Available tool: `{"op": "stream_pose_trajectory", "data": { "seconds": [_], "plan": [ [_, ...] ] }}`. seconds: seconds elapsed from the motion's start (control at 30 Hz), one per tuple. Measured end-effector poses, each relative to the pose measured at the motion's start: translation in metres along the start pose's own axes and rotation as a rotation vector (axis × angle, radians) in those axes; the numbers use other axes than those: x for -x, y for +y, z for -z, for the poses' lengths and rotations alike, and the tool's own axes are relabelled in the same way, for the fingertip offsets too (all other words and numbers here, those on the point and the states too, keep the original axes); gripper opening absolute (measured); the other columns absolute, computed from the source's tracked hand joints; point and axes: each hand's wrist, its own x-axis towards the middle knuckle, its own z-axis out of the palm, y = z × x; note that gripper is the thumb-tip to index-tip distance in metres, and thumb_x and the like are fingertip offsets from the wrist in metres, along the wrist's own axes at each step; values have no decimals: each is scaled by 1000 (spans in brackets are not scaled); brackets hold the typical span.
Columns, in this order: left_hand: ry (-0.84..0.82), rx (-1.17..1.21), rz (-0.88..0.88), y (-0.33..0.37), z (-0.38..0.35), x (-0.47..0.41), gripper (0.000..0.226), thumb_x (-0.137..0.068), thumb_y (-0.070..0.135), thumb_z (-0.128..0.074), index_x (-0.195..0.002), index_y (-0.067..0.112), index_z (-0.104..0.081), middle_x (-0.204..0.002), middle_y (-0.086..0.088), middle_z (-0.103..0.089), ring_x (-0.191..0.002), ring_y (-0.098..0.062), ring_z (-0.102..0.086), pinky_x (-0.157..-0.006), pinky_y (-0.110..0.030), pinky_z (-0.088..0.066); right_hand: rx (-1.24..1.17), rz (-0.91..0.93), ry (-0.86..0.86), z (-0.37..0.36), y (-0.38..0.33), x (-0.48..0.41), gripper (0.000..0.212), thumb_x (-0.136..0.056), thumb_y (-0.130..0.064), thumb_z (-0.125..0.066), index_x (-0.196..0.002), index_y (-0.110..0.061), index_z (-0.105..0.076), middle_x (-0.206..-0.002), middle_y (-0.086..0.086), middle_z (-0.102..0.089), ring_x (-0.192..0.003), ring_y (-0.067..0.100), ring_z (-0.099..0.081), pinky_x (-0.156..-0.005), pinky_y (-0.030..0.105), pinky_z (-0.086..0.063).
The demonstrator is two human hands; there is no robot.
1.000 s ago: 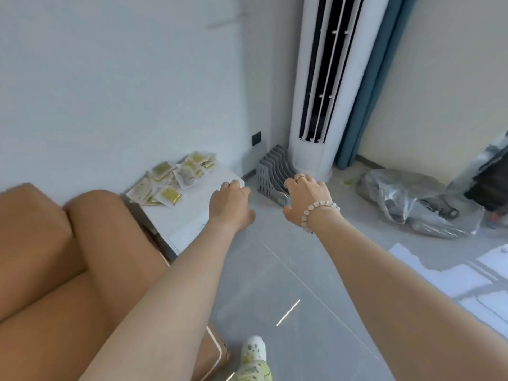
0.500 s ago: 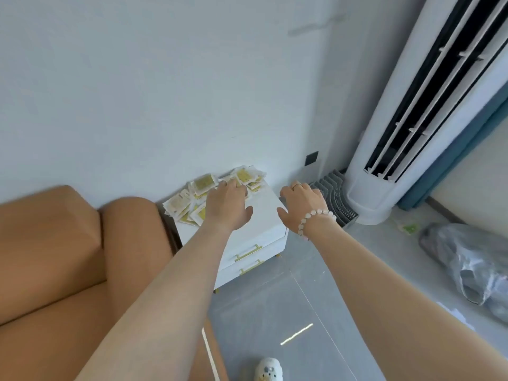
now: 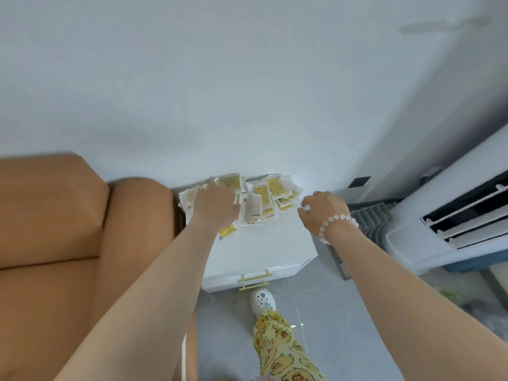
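Many small white packets (image 3: pixel 253 211) with yellow labels lie heaped at frame centre, at the back of a white cabinet (image 3: pixel 269 243) with shut drawers; left hand (image 3: pixel 217 206) rests open on the heap, right hand (image 3: pixel 321 210) curls just beside it, grip unclear.

Print on the packets (image 3: pixel 253 210) — too blurred, unreadable
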Motion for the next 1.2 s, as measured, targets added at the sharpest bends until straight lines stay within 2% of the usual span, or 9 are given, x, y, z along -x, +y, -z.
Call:
{"op": "stream_pose_trajectory", "data": {
  "seconds": [0.13, 0.37, 0.57, 0.67, 0.8, 0.87, 0.97, 1.03, 1.2],
  "plan": [
    [-143, 69, 89, -16, -28, -45, 40, -98, 35, -33, -93, 10, -64, -103, -4, -62, -107, -24, -54, -76, -32, -42, 56, 79, -111, -13, 6, -64, 42, -100, -39, -29, -118, -21, -62, -119, 2, -59, -110, 20, -54, -90, 31, -42],
    [-280, 207, 282, -32, -103, -96, 36, -101, 32, -29, -89, 10, -55, -95, -7, -61, -91, -26, -55, -69, -29, -35, 5, 118, -230, -61, 0, -166, 41, -99, -37, -30, -108, -20, -66, -113, 2, -60, -102, 20, -58, -83, 31, -48],
    [-422, 223, 325, -34, -174, -116, 43, -102, 37, -26, -104, 8, -58, -104, -7, -61, -100, -27, -56, -79, -35, -42, -4, 105, -328, -124, -17, -217, 40, -99, -38, -31, -110, -20, -66, -116, 1, -60, -109, 21, -56, -81, 30, -46],
    [-452, 240, 335, -37, -207, -127, 43, -102, 37, -25, -105, 9, -58, -105, -7, -61, -101, -26, -55, -76, -33, -39, -10, 66, -358, -151, -25, -234, 39, -99, -39, -32, -108, -21, -66, -116, 1, -60, -107, 21, -56, -80, 31, -45],
    [-408, 216, 320, -50, -230, -147, 42, -102, 35, -25, -105, 10, -58, -105, -5, -61, -102, -25, -54, -73, -31, -35, -95, -70, -353, -181, -39, -258, 39, -98, -36, -32, -95, -17, -66, -107, 6, -62, -88, 23, -54, -69, 29, -43],
    [-317, 263, 374, -64, -235, -161, 38, -101, 34, -28, -104, 10, -57, -105, -5, -60, -101, -25, -54, -74, -33, -39, -239, -178, -315, -188, -52, -270, 37, -97, -34, -35, -92, -16, -67, -102, 9, -64, -79, 23, -51, -66, 28, -40],
    [-115, 311, 446, -91, -234, -183, 31, -99, 31, -39, -119, 10, -52, -115, -6, -55, -107, -25, -51, -78, -34, -42, -383, -291, -181, -193, -72, -290, 34, -97, -30, -40, -97, -12, -68, -91, 8, -65, -75, 22, -49, -64, 27, -37],
    [-47, 330, 464, -111, -235, -200, 36, -94, 28, -49, -124, 9, -47, -121, -8, -50, -112, -26, -47, -83, -36, -43, -473, -342, -81, -192, -86, -304, 29, -95, -27, -43, -101, -13, -67, -86, 3, -61, -76, 20, -50, -64, 27, -35],
    [-130, 687, 568, -155, -241, -242, 73, -74, 20, -76, -137, 13, -40, -138, -6, -43, -128, -24, -40, -101, -36, -39, -640, -359, 8, -191, -121, -340, 32, -89, -35, -51, -113, -15, -59, -114, 5, -62, -100, 25, -60, -83, 30, -45]
  ]
}}
